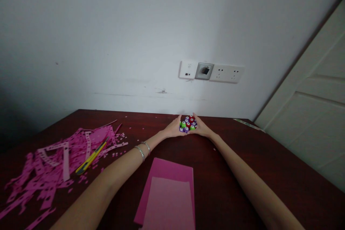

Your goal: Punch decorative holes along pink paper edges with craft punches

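small purple, green and red pieces (188, 124) with white, dark-centred tops sit bunched at the far edge of the dark red-brown table (221, 194), close to the wall (121, 43). i have them ringed between my hands: my left hand (174, 128) and my right hand (201, 128) are both spread wide between thumb and fingers, curved round the bunch from either side, thumbs nearly meeting in front. my hands cover its outer edges, so i can't count the pieces or tell what lies under them. on the wall, a grey-framed socket box (204, 71) has something dark in it that i can't make out.

nearer me, a pale pink sheet (169, 203) lies on a deeper pink sheet (175, 168), both cut off at the bottom of my view. past my left arm with its bangles (140, 152), a yellow utility knife (92, 155) rests on a heap of punched pink paper strips (66, 163); some run out of view. bare tabletop stretches between the sheets and my right arm, and beyond it to the right edge, where a narrow pale strip (249, 125) lies in the far corner.
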A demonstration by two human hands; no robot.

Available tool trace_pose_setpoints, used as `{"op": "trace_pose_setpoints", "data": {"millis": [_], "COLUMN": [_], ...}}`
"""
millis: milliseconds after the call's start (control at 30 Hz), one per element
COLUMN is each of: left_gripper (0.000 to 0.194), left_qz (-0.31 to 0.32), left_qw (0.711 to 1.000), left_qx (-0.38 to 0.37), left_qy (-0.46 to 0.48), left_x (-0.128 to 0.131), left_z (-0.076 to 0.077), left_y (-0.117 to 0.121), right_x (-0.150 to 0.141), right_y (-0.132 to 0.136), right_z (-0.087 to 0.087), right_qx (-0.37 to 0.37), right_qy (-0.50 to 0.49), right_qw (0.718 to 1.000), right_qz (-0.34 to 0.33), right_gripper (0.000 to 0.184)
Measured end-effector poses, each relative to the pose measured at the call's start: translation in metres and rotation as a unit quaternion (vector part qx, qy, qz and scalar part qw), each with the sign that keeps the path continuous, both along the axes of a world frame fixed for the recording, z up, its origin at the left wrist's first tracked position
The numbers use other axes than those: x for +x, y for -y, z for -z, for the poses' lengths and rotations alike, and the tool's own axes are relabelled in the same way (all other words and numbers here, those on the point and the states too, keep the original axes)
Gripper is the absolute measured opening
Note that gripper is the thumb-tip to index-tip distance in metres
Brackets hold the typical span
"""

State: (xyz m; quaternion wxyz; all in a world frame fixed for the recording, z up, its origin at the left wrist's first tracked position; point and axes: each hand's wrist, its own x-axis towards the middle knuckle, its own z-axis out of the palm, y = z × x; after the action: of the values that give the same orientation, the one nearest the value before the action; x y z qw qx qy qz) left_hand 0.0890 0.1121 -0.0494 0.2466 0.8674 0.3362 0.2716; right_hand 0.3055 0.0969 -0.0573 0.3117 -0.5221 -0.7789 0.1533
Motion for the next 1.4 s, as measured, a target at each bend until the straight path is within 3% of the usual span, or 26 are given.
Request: {"op": "trace_pose_setpoints", "data": {"millis": [300, 533, 667, 733, 800, 867, 967, 1033, 1133, 1200, 1400], "left_gripper": [0.114, 0.119, 0.118, 0.12, 0.119, 0.103, 0.045, 0.027, 0.036, 0.04, 0.027], "left_qz": [-0.021, -0.048, -0.069, -0.083, -0.105, -0.139, -0.2, -0.207, -0.095, -0.06, -0.01], "left_qw": [0.998, 0.997, 0.996, 0.996, 0.993, 0.988, 0.954, 0.936, 0.96, 0.963, 0.983], "left_qx": [-0.007, -0.043, -0.044, -0.042, -0.042, -0.021, 0.062, 0.053, -0.075, -0.121, -0.114], "left_qy": [0.053, 0.035, 0.022, 0.014, 0.015, 0.058, 0.216, 0.28, 0.252, 0.233, 0.142], "left_x": [-0.052, -0.096, -0.113, -0.118, -0.119, -0.116, -0.105, -0.095, -0.083, -0.081, -0.1], "left_z": [0.006, 0.005, 0.001, -0.004, -0.012, -0.02, -0.029, -0.031, -0.028, -0.026, -0.019], "left_y": [-0.021, -0.037, -0.042, -0.039, -0.031, -0.017, 0.015, 0.042, 0.077, 0.092, 0.094], "right_x": [-0.049, -0.093, -0.091, -0.079, -0.065, -0.055, -0.051, -0.055, -0.063, -0.066, -0.07], "right_y": [-0.03, -0.037, -0.033, -0.029, -0.025, -0.02, -0.014, -0.01, -0.005, -0.002, 0.004], "right_z": [0.006, 0.003, -0.006, -0.014, -0.023, -0.031, -0.039, -0.041, -0.043, -0.044, -0.038], "right_qx": [0.019, 0.031, 0.036, 0.041, 0.043, 0.041, 0.025, 0.011, -0.003, -0.007, -0.01], "right_qy": [-0.018, -0.013, 0.027, 0.048, 0.051, 0.053, 0.068, 0.081, 0.099, 0.104, 0.099], "right_qw": [0.999, 0.999, 0.998, 0.998, 0.998, 0.998, 0.997, 0.997, 0.995, 0.995, 0.994], "right_qz": [-0.036, -0.04, -0.04, -0.011, 0.007, 0.019, 0.017, 0.005, -0.001, 0.007, 0.032], "right_gripper": [0.124, 0.122, 0.118, 0.105, 0.08, 0.047, 0.036, 0.035, 0.034, 0.035, 0.032]}}
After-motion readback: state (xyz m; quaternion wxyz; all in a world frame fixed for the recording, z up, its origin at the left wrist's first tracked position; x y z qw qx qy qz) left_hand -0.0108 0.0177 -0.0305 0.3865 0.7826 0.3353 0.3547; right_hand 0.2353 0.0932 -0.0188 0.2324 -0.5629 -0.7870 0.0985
